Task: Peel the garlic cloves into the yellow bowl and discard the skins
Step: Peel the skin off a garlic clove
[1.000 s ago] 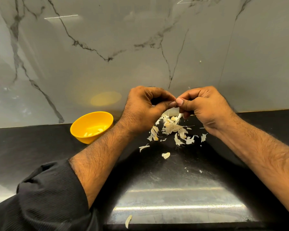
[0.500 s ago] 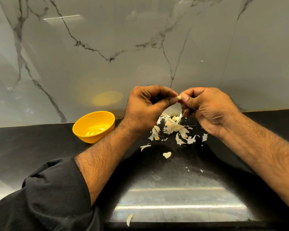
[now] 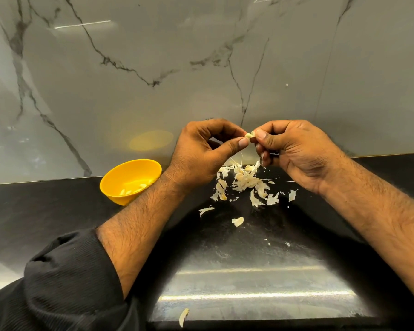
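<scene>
Two hands on one clove: I see the left hand (image 3: 201,149) and the right hand (image 3: 294,146) meeting fingertip to fingertip above the far middle of the desk (image 3: 58,216), with the garlic clove (image 3: 249,135) pinched between them.
Left fingers: thumb and forefinger curled, nipping the clove's left end.
Right fingers: thumb and forefinger clamped on the clove's right end; the other fingers are folded under, and a pale scrap shows among them, though I cannot tell what it is.
Clove axis: only a small pale tip shows between the thumbs, so I cannot tell its long axis for certain; it seems to run left to right, from one hand to the other.
Key relation: the yellow bowl (image 3: 120,187) sits on the desk to the left of and below the clove, just beside the left wrist, so I judge the left hand the nearer one to drop it in.
Bowl contents: a few peeled cloves (image 3: 134,189) lie inside.
Skins: the heap of skins (image 3: 246,185) lies on the desk directly under the hands, with strays nearer me, not yet discarded.
Step in hand: I judge this as stripping the last skin off the clove.
</scene>
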A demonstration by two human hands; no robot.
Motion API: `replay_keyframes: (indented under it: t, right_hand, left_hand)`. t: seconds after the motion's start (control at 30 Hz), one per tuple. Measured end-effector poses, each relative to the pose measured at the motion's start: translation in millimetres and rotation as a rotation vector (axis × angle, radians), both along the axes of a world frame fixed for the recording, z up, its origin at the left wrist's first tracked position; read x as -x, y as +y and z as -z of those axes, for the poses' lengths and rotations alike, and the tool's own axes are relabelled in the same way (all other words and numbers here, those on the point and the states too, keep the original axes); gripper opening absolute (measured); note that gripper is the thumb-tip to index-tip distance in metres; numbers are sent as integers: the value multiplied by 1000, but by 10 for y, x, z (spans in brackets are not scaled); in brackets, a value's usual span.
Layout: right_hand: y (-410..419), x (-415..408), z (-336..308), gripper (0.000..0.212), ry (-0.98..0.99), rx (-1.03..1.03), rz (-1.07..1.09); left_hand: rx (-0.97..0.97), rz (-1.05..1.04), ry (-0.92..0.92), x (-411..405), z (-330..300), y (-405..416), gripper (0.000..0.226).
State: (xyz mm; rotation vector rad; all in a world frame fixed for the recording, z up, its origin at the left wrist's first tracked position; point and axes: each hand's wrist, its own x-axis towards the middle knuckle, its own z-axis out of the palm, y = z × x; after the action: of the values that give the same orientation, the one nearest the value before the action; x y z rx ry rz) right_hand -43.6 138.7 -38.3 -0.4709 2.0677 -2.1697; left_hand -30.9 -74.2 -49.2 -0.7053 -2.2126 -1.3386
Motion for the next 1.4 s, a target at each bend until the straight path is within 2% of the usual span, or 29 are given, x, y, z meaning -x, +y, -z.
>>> replay_keyframes:
  t: [0.17,0.3,0.47,0.97,1.03,1.1,1.17,1.23,1.3,1.33,1.4]
  right_hand:
    - [-3,-14,2,17,-10,-14,-25]
    - [-9,-24,1,16,-12,-25,-27]
    - [-9,-25,-3,16,-23,-8,-39]
    - [45,12,-13,17,-57,13,-47]
    - [62,35,1,13,-22,-78,-7]
    - [68,48,17,6,60,-302,20]
    - [33,36,29,22,118,-561,13]
    - [10,20,23,25,164,-704,6]
    - [25,24,7,8,194,-671,17]
    - [36,24,-6,8,216,-649,31]
    - [56,40,-24,23,246,-613,91]
  left_hand:
    - [-4,-30,4,21,6,-7,10]
    - [-27,-4,20,23,10,-3,26]
    - [-14,4,0,24,10,9,16]
    - [-352,90,-224,1,-25,-50,17]
    - [-381,99,-255,3,-30,-63,18]
    - [-409,114,-289,-1,-40,-71,18]
    - [-423,140,-328,-7,-46,-79,18]
    - [-416,160,-361,-17,-50,-78,18]
    - [-403,169,-381,-26,-53,-64,16]
    - [-399,171,-389,-31,-59,-58,16]
    - [-397,169,-402,-37,-69,-56,17]
